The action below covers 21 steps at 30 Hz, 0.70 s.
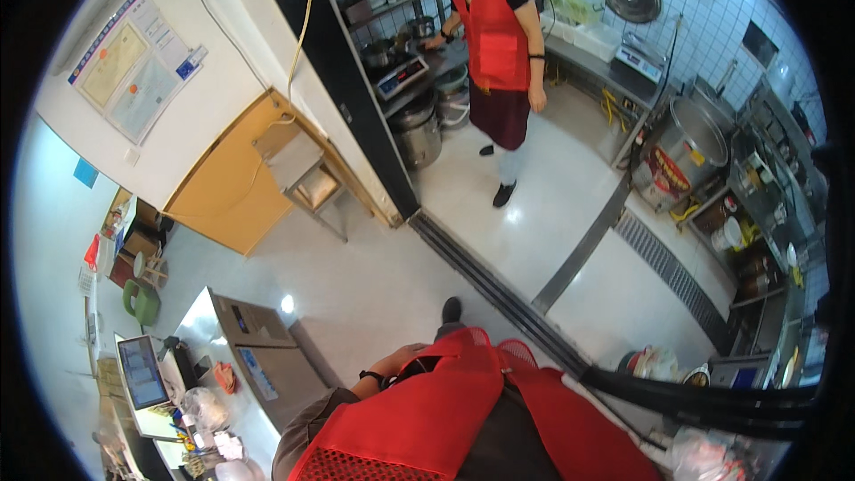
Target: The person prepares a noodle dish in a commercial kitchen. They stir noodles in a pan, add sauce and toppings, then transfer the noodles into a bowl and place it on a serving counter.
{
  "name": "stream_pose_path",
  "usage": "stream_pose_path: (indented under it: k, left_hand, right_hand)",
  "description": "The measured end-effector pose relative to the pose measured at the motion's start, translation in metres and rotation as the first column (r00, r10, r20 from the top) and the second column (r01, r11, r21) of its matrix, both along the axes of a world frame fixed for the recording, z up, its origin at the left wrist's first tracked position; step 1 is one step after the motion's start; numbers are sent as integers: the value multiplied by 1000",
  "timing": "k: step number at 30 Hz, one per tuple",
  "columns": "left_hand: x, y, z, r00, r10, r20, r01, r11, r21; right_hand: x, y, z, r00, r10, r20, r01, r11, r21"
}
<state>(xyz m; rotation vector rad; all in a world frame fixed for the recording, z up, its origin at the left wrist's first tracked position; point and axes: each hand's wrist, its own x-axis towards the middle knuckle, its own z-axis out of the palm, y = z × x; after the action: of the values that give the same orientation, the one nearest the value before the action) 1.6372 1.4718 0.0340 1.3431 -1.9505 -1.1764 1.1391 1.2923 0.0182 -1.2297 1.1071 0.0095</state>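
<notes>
My left hand (406,353) hangs low at my side against the red vest (414,424) I wear, a dark band around its wrist. Its fingers are mostly hidden by the vest, so I cannot tell whether they hold anything. My right hand is out of view. Before me runs a black sliding-door track (494,300) set across the pale floor between this room and a kitchen. A stainless steel cabinet (262,321) with a metal top stands to my left.
A person in a red vest (495,27) stands in the kitchen, one hand near an induction cooker (402,77). A metal chair (294,160) stands by the wall. At the right are a large steel pot (698,127), a floor drain grate (671,274) and shelves (748,247).
</notes>
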Motion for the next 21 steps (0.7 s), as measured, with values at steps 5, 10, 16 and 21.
stream_pose_path:
  k: [5, 10, 16, 21]
  left_hand:
    - [-1, -203, 33, 918, 389, -82, -130, 487, 864]
    - [-62, -438, 106, 800, 164, -577, 405, 562, 721]
    - [-104, -626, 176, 856, -57, -514, 487, 424, 763]
    - [-118, -767, 142, 779, -508, -368, 625, 679, 385]
  right_hand:
    - [30, -126, 74, 1000, -30, -8, 29, 988, -149]
    - [23, -218, 174, 966, -253, -59, 229, 937, -263]
    - [6, -313, 275, 888, -451, -87, 401, 854, -331]
    - [-42, -382, 320, 834, -548, -61, 504, 802, -322]
